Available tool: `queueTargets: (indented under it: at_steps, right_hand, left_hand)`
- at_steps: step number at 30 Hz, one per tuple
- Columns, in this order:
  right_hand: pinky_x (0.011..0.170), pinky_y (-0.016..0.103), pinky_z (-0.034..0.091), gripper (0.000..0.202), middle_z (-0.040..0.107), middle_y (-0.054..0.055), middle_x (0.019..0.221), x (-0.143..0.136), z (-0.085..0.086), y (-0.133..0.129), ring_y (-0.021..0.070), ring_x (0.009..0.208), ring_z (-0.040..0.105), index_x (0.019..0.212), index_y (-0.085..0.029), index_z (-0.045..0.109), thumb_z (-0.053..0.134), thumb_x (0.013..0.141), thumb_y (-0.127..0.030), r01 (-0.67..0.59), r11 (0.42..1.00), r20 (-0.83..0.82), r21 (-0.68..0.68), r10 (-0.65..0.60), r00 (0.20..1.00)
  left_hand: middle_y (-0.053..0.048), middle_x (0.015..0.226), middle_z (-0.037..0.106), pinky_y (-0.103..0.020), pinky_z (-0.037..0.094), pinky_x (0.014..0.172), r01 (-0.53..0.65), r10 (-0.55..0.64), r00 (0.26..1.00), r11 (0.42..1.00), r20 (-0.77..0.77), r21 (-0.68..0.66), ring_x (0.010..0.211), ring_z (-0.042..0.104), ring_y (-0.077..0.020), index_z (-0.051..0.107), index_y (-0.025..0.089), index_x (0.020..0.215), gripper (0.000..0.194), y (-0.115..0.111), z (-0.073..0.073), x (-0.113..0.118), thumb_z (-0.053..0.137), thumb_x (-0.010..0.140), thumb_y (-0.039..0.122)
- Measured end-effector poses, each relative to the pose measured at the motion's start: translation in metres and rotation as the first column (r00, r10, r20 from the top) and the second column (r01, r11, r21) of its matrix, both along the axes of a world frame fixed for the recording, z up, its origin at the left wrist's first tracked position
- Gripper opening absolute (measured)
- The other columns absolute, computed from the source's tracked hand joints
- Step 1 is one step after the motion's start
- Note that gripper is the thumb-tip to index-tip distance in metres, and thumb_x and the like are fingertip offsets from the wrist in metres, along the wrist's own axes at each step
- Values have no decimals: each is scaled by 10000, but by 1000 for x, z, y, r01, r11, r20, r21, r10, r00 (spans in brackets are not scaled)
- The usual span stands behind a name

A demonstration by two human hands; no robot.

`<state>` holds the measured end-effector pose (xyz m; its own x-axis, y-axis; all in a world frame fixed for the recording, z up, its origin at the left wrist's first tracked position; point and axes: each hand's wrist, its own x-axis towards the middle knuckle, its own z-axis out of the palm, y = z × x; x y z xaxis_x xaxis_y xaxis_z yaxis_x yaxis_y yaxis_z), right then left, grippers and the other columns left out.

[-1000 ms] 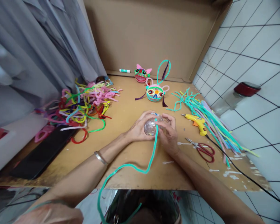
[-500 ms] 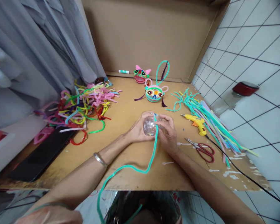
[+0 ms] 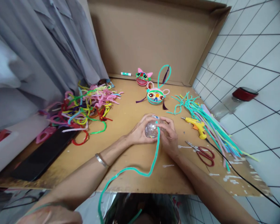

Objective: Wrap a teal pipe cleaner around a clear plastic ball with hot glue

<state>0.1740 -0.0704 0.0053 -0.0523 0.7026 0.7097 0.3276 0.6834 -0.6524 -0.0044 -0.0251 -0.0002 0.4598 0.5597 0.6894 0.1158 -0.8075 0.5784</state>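
Observation:
A clear ball [image 3: 151, 130] rests in my left hand [image 3: 140, 130], whose fingers and thumb curve round its left side and bottom. Against the ball's right side, the fingers of my right hand [image 3: 170, 133] press a turquoise pipe cleaner [image 3: 156, 152] onto its surface. From there the pipe cleaner hangs down in front of the ball, bends above the table and trails left over the front edge. Some small coloured marks show at the top of the ball. Beyond my hands stands a finished-looking ball [image 3: 155, 95] with eyes, pink ears, tassels and a turquoise loop.
A pink-eared ball [image 3: 142, 79] and a glue stick [image 3: 126, 74] sit at the back. Bent pipe cleaners [image 3: 84, 105] and a black phone-like slab [image 3: 44, 155] lie left. To the right are a yellow glue gun [image 3: 197, 126], red-handled scissors [image 3: 204, 154], straight pipe cleaners [image 3: 214, 127] and a jar [image 3: 234, 99].
The whole view has shifted slightly, so everything sits a little lower. My hands keep nearly the same hold; my right fingers now cover the pipe cleaner nearer its upper end.

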Motion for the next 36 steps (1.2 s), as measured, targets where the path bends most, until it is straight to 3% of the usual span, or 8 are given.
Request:
queueTargets:
  at_steps: [11,23,25,28,32,36]
  right_hand:
    - [989,426,547,168,607,59,1201,-1,3,0,219,1159,622,1033,-325,737,584,965,-332,-1,1000,-19,17,2,1000]
    - [1062,478,510,204,612,85,1241,1,6,-1,246,1224,601,1030,-288,747,578,959,-376,-14,999,-4,-52,14,1000]
    - [1105,496,481,255,607,86,1276,2,7,-2,256,1265,579,1150,-298,714,590,950,-398,-36,997,-2,-64,36,999]
    - [1167,523,431,411,575,95,1363,4,7,-3,274,1349,524,1332,-304,607,582,947,-445,-38,995,-12,-90,37,999]
    - [1213,536,373,546,490,113,1485,7,4,0,300,1443,438,1417,-270,534,559,938,-530,-38,991,-57,-131,31,998]
    - [1216,545,355,659,467,124,1539,10,1,6,307,1454,435,1495,-258,455,496,945,-619,-70,961,-89,-269,48,995]
  left_hand:
    - [-136,1374,503,-544,438,1119,8,-7,998,1000,55,-27,1369,489,-337,386,300,1372,925,1,-6,3,897,605,382]
    - [-146,1377,489,-522,465,1088,-21,21,1000,999,-15,49,1336,507,-328,442,276,1352,849,2,-5,1,884,635,383]
    - [-134,1346,521,-516,459,1096,-17,17,999,1000,38,-1,1318,523,-318,461,271,1322,832,2,-6,2,892,621,392]
    - [-120,1315,558,-497,472,1085,-3,26,992,983,123,-184,1254,573,-302,476,252,1291,815,2,-6,3,889,617,448]
    - [-109,1289,570,-478,491,1062,23,64,978,914,199,-406,1183,606,-287,451,241,1285,891,2,-4,2,877,586,593]
    - [-103,1272,555,-455,499,1050,107,39,959,866,279,-489,1170,604,-279,441,242,1271,911,2,-1,2,851,579,669]
